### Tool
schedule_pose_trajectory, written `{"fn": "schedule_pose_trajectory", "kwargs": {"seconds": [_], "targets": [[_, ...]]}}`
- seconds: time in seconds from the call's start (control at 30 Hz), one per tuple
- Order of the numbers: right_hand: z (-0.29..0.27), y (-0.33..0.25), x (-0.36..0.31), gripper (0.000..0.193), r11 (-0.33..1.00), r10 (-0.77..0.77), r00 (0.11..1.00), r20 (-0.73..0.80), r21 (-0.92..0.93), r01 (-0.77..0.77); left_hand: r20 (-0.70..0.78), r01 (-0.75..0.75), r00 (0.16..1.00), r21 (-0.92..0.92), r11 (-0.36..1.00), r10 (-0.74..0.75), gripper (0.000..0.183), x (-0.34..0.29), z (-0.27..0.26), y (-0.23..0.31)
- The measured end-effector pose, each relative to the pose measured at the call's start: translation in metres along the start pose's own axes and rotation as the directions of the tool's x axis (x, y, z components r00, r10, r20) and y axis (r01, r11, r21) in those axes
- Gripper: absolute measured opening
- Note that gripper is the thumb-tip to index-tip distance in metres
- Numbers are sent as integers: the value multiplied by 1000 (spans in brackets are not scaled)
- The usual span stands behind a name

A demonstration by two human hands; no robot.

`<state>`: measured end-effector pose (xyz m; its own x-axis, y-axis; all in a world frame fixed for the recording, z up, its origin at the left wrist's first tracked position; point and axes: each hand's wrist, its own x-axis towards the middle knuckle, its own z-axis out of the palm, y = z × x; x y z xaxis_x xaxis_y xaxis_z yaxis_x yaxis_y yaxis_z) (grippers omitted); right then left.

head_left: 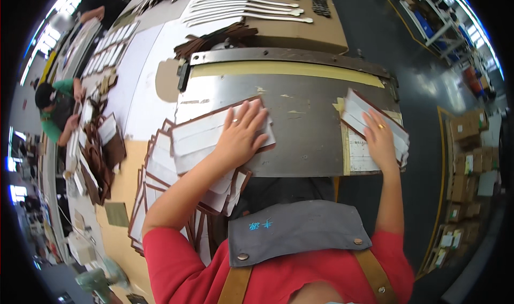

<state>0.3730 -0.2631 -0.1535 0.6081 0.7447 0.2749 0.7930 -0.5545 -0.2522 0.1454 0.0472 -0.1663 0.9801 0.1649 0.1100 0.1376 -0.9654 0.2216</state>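
My left hand (pixel 241 130) lies flat with its fingers spread on a white panel edged in brown (pixel 195 138), at the left of a metal work plate (pixel 305 138). More panels of this kind (pixel 160 156) are fanned out under and beside it, over the plate's left edge. My right hand (pixel 381 140) rests with outstretched fingers on another brown-edged white panel (pixel 357 110), which lies tilted at the plate's right end. Whether a further panel lies below that one, I cannot tell.
A metal bar (pixel 289 56) crosses the plate's far edge. Behind it are brown strips (pixel 214 39) and a cardboard box (pixel 300 31) with long white strips (pixel 246 6). At the left, a person in green sleeves (pixel 51 127) works at a bench. Shelved boxes (pixel 463 186) stand at the right.
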Motion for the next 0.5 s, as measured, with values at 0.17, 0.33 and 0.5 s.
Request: {"fn": "schedule_pose_trajectory", "kwargs": {"seconds": [0.17, 0.33, 0.5], "targets": [[-14, -5, -3, 32, 993, 109, 993, -41, 49, -107, -41, -155, 987, -81, 985, 152, 56, 21, 12, 18], [36, -107, 84, 30, 880, -202, 979, -17, 437, 189, -115, -316, 947, -192, 929, 298, 50, 33, 12, 15], [64, -123, 137, 18, 854, -89, 933, 350, 509, -109, -137, -311, 950, -350, 884, 280, 39, 42, -1, 4]]}}
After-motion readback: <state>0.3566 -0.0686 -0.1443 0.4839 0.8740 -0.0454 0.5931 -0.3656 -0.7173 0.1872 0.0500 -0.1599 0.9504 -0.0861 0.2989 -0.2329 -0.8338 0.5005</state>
